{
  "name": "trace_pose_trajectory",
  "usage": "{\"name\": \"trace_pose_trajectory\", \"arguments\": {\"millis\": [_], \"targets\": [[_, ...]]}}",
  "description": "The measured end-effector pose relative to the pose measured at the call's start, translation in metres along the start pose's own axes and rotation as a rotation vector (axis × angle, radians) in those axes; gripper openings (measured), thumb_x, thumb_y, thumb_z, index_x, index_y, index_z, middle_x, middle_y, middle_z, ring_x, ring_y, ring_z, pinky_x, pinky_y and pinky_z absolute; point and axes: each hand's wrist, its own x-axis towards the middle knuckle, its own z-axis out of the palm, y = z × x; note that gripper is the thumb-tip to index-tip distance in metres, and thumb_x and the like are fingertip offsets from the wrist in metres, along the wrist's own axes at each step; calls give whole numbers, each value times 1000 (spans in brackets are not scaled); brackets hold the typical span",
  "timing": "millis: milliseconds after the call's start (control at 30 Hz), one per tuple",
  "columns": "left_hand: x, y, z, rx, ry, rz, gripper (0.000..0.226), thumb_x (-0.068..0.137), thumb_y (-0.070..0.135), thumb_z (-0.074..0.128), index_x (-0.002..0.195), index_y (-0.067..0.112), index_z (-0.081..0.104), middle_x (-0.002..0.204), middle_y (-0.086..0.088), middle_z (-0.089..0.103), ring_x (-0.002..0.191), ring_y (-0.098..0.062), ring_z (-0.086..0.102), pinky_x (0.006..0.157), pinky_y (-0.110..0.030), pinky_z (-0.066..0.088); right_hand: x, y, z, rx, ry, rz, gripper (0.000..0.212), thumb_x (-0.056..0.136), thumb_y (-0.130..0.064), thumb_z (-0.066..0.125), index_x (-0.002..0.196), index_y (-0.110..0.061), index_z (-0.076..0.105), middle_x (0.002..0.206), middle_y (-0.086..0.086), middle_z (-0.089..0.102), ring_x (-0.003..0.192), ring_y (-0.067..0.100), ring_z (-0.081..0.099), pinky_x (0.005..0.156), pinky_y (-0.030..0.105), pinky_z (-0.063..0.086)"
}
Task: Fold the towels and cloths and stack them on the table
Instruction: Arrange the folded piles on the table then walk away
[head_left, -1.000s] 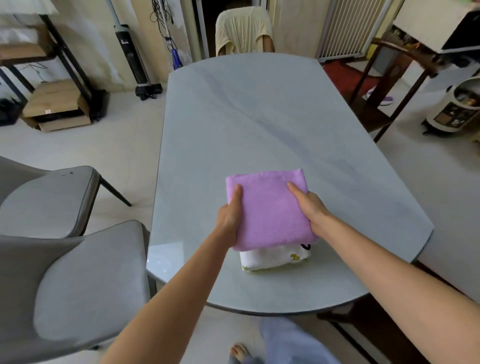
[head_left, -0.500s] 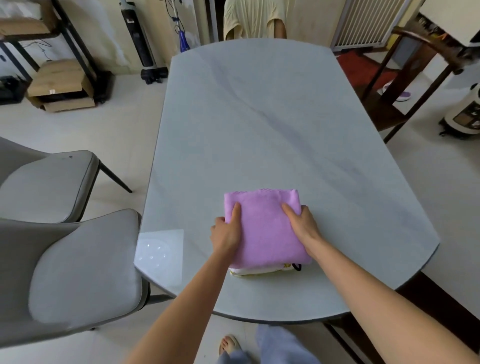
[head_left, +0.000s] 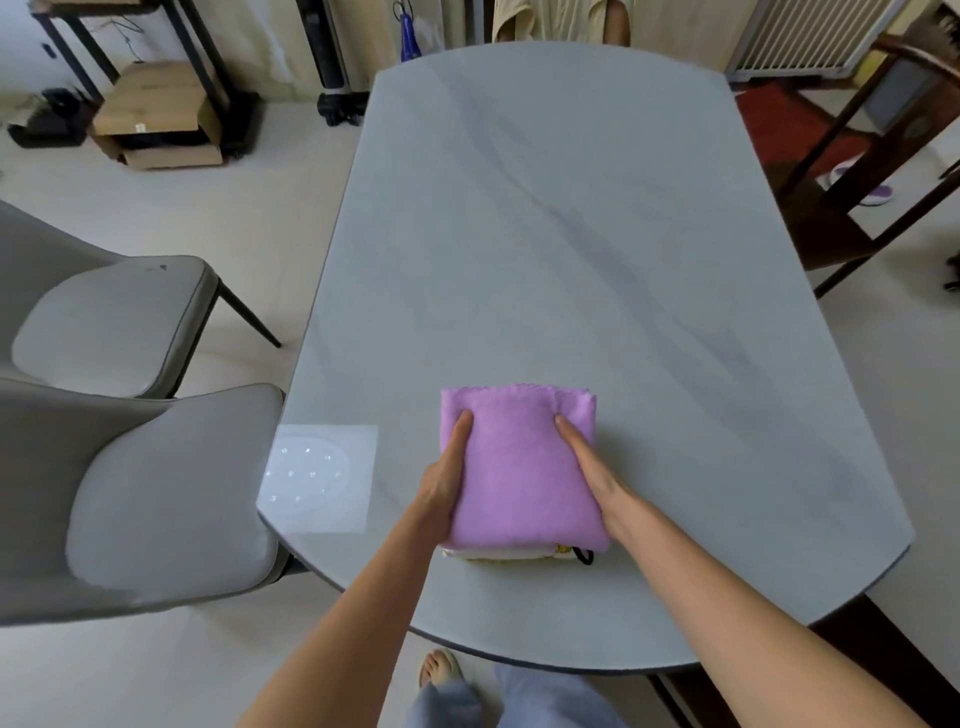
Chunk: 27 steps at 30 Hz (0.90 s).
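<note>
We are seeing folded purple towel (head_left: 519, 467) sitting atop white patterned cloth (head_left: 511, 554), near edge of table (head_left: 571, 234). Left hand (head_left: 441, 486) and right hand (head_left: 592, 470) are flanking it, thumbs lying on top; whether fingers are curling under, we cannot tell. We are judging towel soft, light, floppy; we are advising support along both side edges.

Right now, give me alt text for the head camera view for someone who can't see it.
Two bare hands, left hand and right hand, hold the sides of a folded purple towel lying on a folded white patterned cloth near the front edge of a grey table. Two grey chairs stand at left.
</note>
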Motion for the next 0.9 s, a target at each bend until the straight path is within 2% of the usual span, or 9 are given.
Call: {"name": "trace_pose_trajectory", "arguments": {"millis": [133,200,267,367,467,600,700,800,900], "targets": [[-10,18,-12,-74,-4,38,99,54,98,40,119,27,61,122,-7,62,111,-21,57,108,-44,37,12,-16,14,17,-80,-47,32,94,-58,39,96,-32,55,93,2,64,78,11,63,74,31,46],[-25,37,-26,-134,-1,135,79,70,89,39,115,28,60,120,-11,62,105,-17,58,104,-41,41,21,-40,28,-60,-104,-12,46,91,-63,39,99,-24,61,91,6,67,81,18,64,73,32,47],[-36,49,-50,-212,57,189,63,83,77,38,111,25,59,104,-4,66,97,-12,61,85,-32,49,29,-68,57,-170,-131,-9,65,81,-73,48,107,-17,65,96,8,69,89,24,65,78,33,50],[-49,51,-106,-316,173,210,65,88,72,33,112,18,60,93,-4,65,86,-10,60,68,-26,43,35,-90,121,-295,-253,6,97,55,-84,59,123,-14,60,111,12,68,100,28,65,86,35,51],[-88,45,-173,-429,268,235,56,92,67,30,97,18,59,90,-8,63,81,-11,58,64,-25,41,26,-98,205,-378,-408,-32,77,75,-76,52,122,-16,59,109,12,66,100,29,64,84,36,49],[-144,9,-262,-597,412,294,70,85,74,38,109,14,62,98,-12,68,89,-16,63,69,-27,46,-4,-90,319,-503,-549,-81,72,73,-75,58,117,-18,60,104,9,67,98,27,64,90,38,48],[-197,-38,-332,-736,516,375,65,85,73,39,101,16,63,93,-11,71,84,-18,67,68,-29,49,-44,-61,413,-616,-739,-93,52,87,-65,47,106,-18,60,98,9,67,94,23,62,84,35,48],[-241,-93,-397,-856,570,468,61,89,68,37,104,15,62,80,-8,74,69,-17,72,56,-27,53,-85,-21,500,-690,-872,-114,62,83,-67,52,119,-16,58,112,12,66,104,26,63,93,39,50],[-281,-150,-456,-911,645,490,62,89,67,36,108,13,60,85,-10,71,67,-17,71,57,-28,53,-116,29,578,-751,-999,-55,68,79,-70,55,121,-18,55,116,15,64,101,29,64,94,42,51]]}}
